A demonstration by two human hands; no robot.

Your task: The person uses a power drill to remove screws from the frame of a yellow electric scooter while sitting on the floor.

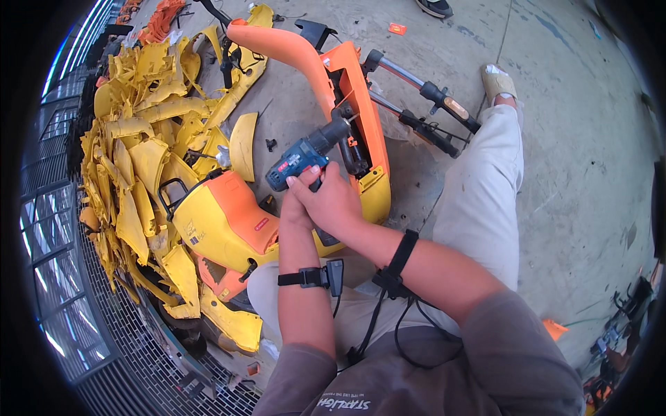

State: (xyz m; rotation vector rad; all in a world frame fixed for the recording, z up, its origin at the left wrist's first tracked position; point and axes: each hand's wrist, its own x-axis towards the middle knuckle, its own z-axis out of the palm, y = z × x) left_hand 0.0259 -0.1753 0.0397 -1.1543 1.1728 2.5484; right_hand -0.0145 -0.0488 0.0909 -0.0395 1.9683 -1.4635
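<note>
Grey concrete floor (576,201) spreads beneath the person's two strapped forearms (305,322), which meet at a blue cordless drill (298,162), the right hand (334,200) with its fingers curled around the grip and the left hand (293,201) tucked against it, its fingers too hidden to tell how they stand. Held over the orange and yellow scooter body (243,208), the drill points its chuck (337,130) toward the opening in an orange panel (371,139). Beyond lie heaped yellow panels (149,159) at left and, near a shoe (436,7), a small orange packet (397,28).
</note>
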